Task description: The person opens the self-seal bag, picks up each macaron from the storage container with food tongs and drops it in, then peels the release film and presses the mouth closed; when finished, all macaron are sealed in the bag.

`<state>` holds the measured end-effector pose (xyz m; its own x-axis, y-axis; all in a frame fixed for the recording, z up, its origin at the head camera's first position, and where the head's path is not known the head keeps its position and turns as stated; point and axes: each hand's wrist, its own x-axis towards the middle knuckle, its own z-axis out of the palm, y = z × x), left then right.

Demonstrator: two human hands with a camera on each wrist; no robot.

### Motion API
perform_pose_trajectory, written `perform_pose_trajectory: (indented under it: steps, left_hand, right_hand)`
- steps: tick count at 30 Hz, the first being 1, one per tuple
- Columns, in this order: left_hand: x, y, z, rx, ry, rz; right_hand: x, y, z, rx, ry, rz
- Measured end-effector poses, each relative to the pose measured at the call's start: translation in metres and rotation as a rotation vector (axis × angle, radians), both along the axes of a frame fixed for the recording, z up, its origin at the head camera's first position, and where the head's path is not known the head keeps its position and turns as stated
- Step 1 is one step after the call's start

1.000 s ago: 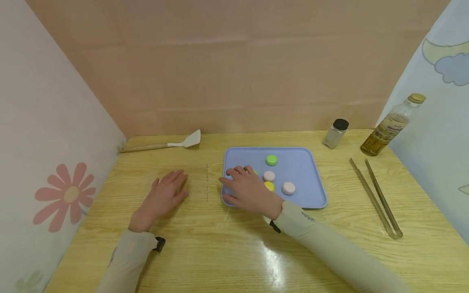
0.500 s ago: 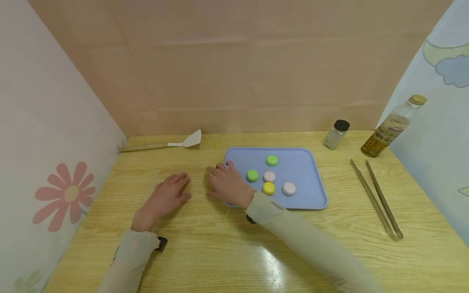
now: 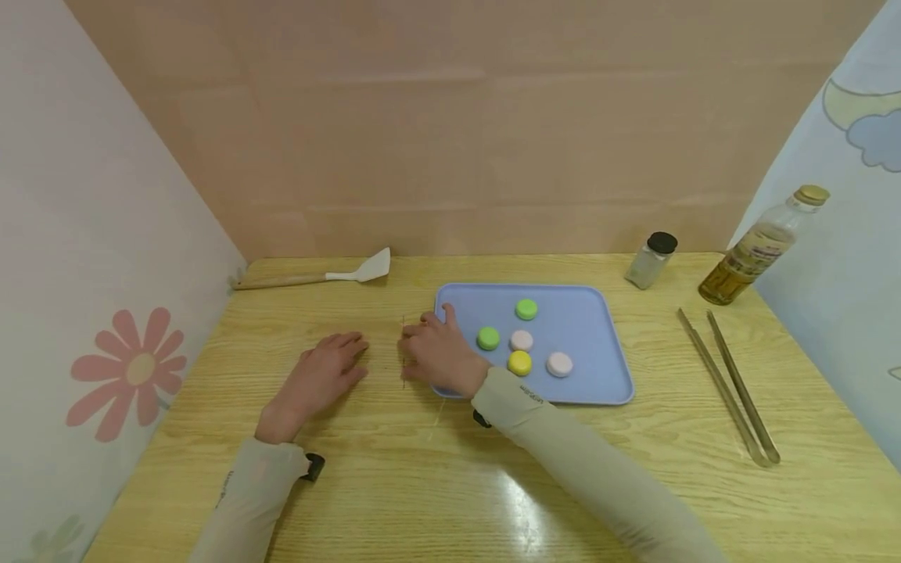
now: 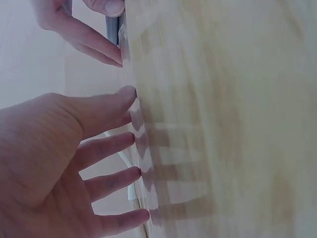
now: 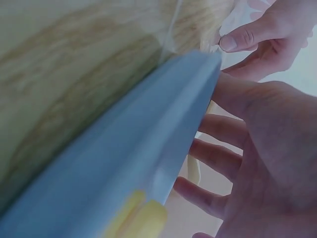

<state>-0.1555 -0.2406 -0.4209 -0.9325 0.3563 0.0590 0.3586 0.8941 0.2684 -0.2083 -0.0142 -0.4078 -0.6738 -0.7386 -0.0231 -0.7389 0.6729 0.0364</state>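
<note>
In the head view my right hand (image 3: 445, 356) lies over the left edge of a blue tray (image 3: 598, 391), its fingers loosely bent and reaching past the rim. The right wrist view shows these fingers (image 5: 218, 156) spread beside the tray wall, with nothing seen held. On the tray sit two green macarons (image 3: 526, 310), two pale pink macarons (image 3: 559, 364) and a yellow macaron (image 3: 519, 363). Left of the tray, my left hand (image 3: 320, 383) rests with fingertips on the wooden table (image 3: 394, 485). In the left wrist view its fingers (image 4: 111, 183) are spread, holding nothing.
A spatula (image 3: 359, 270) with a wooden handle lies at the back left. Behind the tray's right side stand a black-lidded jar (image 3: 649, 262) and a bottle of amber liquid (image 3: 749, 254). Metal tongs (image 3: 732, 391) lie right of the tray. Walls border the table at the back and sides.
My right hand has moved left from over the tray to its left edge, uncovering a green macaron. It has barely moved in the last half second. The left hand stays nearly still.
</note>
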Motion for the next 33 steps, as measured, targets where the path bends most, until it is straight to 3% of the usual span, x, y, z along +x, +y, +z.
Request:
perform_pose_trajectory:
  steps: [7,18,27,33]
  left_hand:
    - [-0.004,-0.002,-0.002,-0.003,0.089,-0.044]
    - [-0.009,-0.003,-0.002,0.016,0.117,-0.005]
    - [-0.012,-0.007,-0.006,0.255,0.046,0.052]
    - [-0.011,-0.005,-0.004,0.330,0.035,0.063]
  right_hand:
    - [0.001,0.001,0.002,0.012,0.011,0.006]
    - [0.003,-0.001,0.000,0.025,0.063,0.021]
    - [0.004,-0.001,-0.004,0.026,0.097,0.029]
    - [0.004,0.000,-0.002,0.037,0.099,0.029]
